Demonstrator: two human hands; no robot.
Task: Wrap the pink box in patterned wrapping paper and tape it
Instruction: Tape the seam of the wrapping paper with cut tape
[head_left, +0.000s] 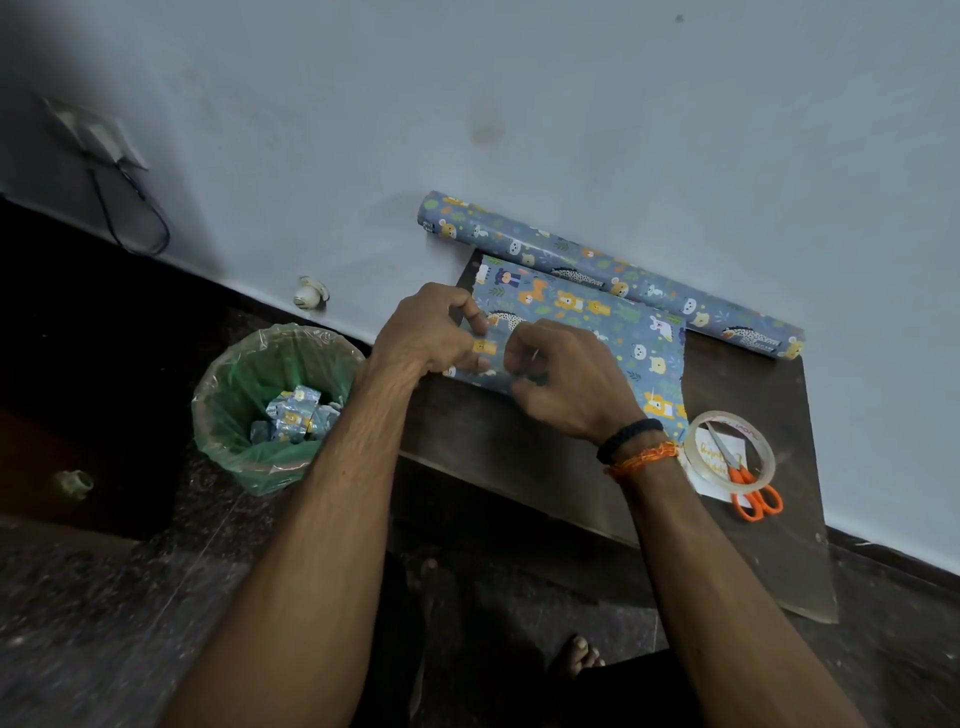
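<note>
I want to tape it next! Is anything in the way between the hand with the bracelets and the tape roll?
Nothing visible blocks it. The tape roll lies on the table just beyond the right hand's wrist, with bare tabletop between. The orange scissors lie across the roll, so they could shift when it is lifted.

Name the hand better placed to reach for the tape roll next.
Probably the right hand. The tape roll lies on the table just beyond the right wrist, beside the orange scissors. The left hand is at the wrapped box's far end, and could hold the fold.
</note>
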